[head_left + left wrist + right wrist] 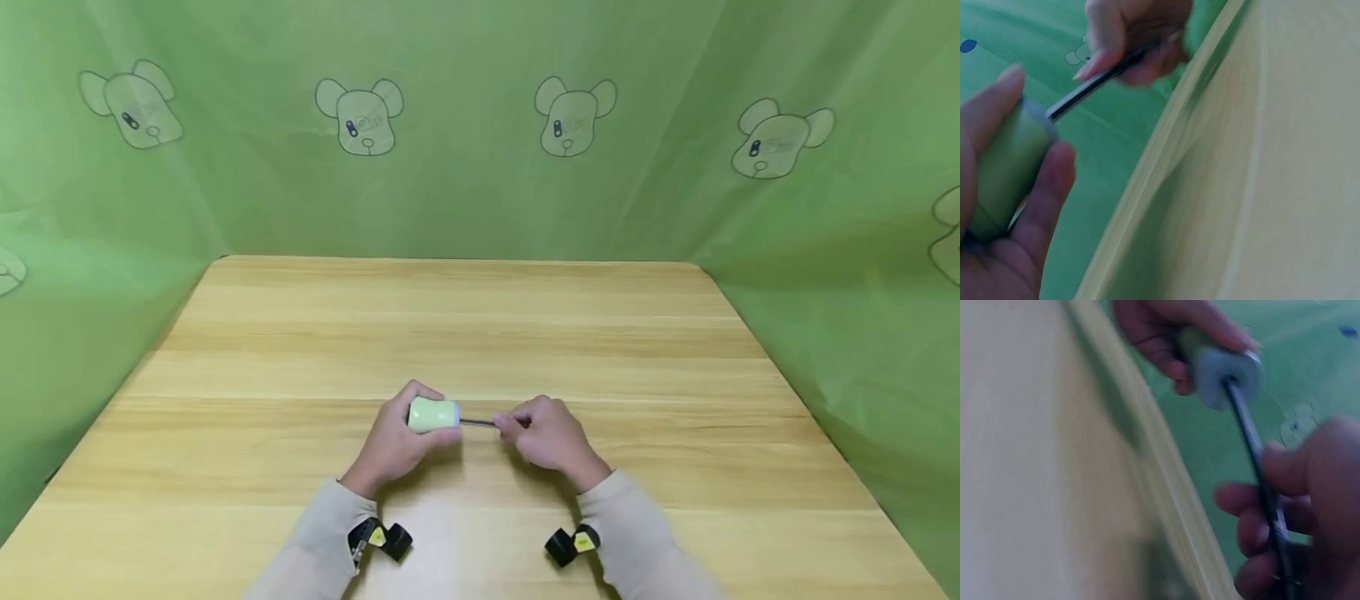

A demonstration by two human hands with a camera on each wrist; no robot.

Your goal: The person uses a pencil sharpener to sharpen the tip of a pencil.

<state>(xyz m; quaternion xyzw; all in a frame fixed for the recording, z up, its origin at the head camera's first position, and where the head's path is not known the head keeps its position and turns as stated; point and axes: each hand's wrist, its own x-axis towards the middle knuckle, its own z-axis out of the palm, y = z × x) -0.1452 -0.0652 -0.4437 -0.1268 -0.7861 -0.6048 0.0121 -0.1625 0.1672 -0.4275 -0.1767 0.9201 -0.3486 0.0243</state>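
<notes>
In the head view my left hand (397,433) grips a pale green, barrel-shaped body (431,414) with a light blue end. That end (1210,375) looks grey-blue in the right wrist view. From its middle sticks out a thin dark pencil-like stick (477,422). My right hand (551,433) pinches the stick between thumb and fingers, a short way from the body. The stick (1104,81) runs on past the fingertips in the left wrist view. Whatever part lies inside the green body is hidden. Both hands are held just above the table.
A light wood-grain table (465,325) lies under the hands. Green cloth (465,200) with bear-face drawings surrounds its back and sides. Each sleeved wrist carries a small black camera, one on the left (397,542) and one on the right (559,547).
</notes>
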